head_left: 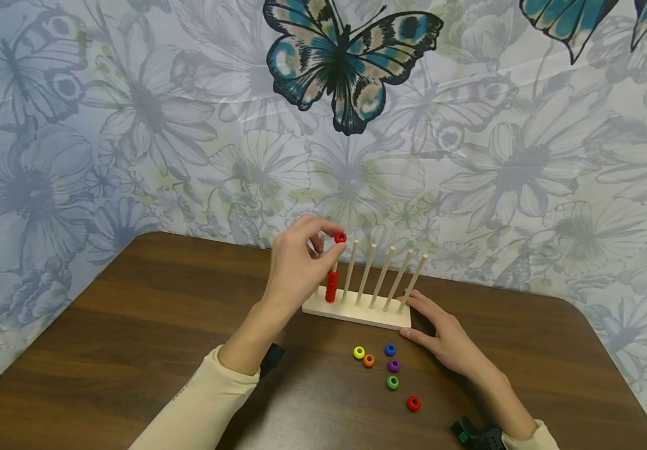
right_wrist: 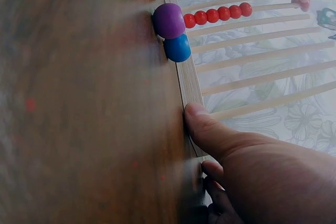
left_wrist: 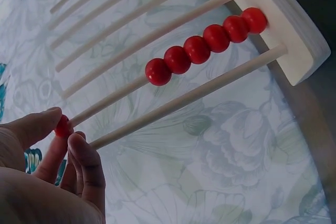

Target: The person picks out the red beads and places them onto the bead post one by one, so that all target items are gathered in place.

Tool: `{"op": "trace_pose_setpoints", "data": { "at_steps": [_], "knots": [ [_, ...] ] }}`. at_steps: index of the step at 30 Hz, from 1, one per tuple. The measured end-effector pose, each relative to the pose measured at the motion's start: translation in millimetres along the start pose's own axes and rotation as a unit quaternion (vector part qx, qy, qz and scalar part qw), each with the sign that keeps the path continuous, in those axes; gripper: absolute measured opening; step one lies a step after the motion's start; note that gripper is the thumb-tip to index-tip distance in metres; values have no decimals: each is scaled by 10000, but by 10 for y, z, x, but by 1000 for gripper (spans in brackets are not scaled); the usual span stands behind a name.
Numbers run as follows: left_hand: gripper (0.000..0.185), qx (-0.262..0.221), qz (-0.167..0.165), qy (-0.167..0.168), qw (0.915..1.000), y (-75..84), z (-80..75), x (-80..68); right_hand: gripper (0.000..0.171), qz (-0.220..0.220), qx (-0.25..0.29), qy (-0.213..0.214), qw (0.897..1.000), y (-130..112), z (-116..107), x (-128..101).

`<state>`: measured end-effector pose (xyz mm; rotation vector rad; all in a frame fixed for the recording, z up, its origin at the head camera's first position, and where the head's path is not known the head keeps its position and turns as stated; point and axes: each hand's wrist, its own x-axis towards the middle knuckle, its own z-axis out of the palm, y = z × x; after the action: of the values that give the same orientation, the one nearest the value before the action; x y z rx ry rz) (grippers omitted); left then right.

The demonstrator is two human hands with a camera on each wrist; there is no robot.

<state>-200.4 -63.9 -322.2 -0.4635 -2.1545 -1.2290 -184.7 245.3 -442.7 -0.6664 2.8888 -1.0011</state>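
Note:
Between thumb and index finger, my left hand (head_left: 300, 265) pinches a red bead (left_wrist: 63, 127). The bead is right at the tip of the second wooden peg from the left. Several red beads (left_wrist: 197, 50) are stacked at the foot of that same peg, touching one another. The pegs (head_left: 366, 269) rise from a pale wooden base (head_left: 357, 314), and the others carry no beads. My right hand (head_left: 448, 340) grips the right end of the base, thumb (right_wrist: 202, 121) on the front edge and fingers behind, partly hidden.
Loose beads lie on the brown table (head_left: 160, 337) in front of the base: yellow (head_left: 359, 358), orange (head_left: 369, 365), blue (head_left: 390, 354), purple (head_left: 394, 370), green (head_left: 392, 387) and red (head_left: 414, 409). A butterfly-patterned wall covering (head_left: 216, 187) stands behind the table's far edge.

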Motion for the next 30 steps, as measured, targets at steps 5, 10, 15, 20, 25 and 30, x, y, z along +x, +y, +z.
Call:
{"op": "trace_pose_setpoints", "data": {
  "at_steps": [5, 10, 15, 20, 25, 30],
  "knots": [
    [17, 24, -1, 41, 10000, -19, 5, 1, 65, -12, 36, -4, 10000, -19, -3, 3],
    [16, 57, -49, 18, 10000, -45, 21, -4, 66, 7, 37, -19, 10000, -27, -4, -4],
    [15, 148, -126, -77, 9998, -64, 21, -7, 67, 35, 14, -9, 10000, -28, -4, -4],
    [22, 168, -260, -161, 9994, -62, 7, -9, 68, 33, 30, 9, 10000, -30, -4, 3],
    [21, 10, -301, -95, 9995, -31, 6, -13, 68, 18, 17, -19, 10000, -29, -5, 1],
    [18, -325, -92, 278, 9990, 25, 42, -37, 69, 4, -37, -29, 10000, -14, 2, -1]
  ]
}}
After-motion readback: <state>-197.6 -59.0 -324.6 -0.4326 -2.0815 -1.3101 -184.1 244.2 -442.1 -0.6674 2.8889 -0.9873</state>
